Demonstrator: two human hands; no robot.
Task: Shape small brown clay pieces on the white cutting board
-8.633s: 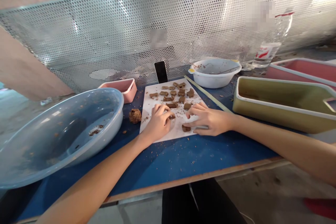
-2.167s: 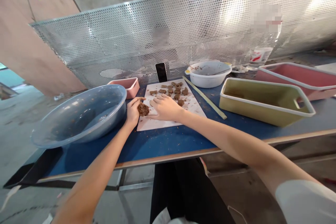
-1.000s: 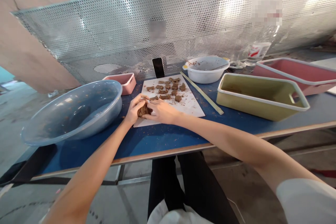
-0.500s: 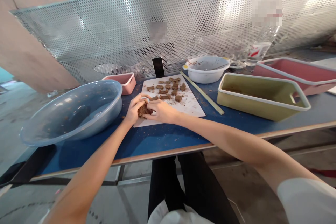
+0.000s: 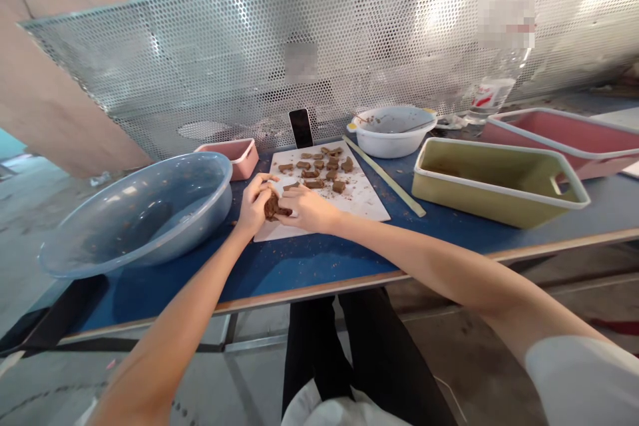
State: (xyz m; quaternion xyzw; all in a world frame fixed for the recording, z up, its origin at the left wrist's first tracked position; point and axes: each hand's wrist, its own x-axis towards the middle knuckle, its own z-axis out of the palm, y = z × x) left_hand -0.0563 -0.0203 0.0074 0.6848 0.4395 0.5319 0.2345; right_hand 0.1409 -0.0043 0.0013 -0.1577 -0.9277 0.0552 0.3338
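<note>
My left hand (image 5: pixel 253 205) wraps around the left side of a brown, dough-like lump (image 5: pixel 271 205), its fingers curved over the far edge. From the right, my right hand (image 5: pixel 310 209) grips the same lump with bent fingers and thumb; a dark bit of it shows between them. Both hands are over the near left corner of a white board (image 5: pixel 362 198). Beyond them on this board lie several small brown pieces (image 5: pixel 313 184), some bone-shaped, others blocky, with crumbs scattered around. My fingers partly hide the lump.
On the left stands a large blue basin (image 5: pixel 200 213), with a small pink basket (image 5: pixel 244 158) behind it. A phone (image 5: pixel 300 128) leans against the perforated metal panel (image 5: pixel 210 66). To the right are a pale stick (image 5: pixel 384 176), a white bowl (image 5: pixel 394 144), a green bin (image 5: pixel 479 198), a pink bin (image 5: pixel 599 163) and a bottle (image 5: pixel 492 96).
My fingers have shifted slightly on the lump, and a darker bit now shows by my right thumb. The pieces on the board stay in place.
</note>
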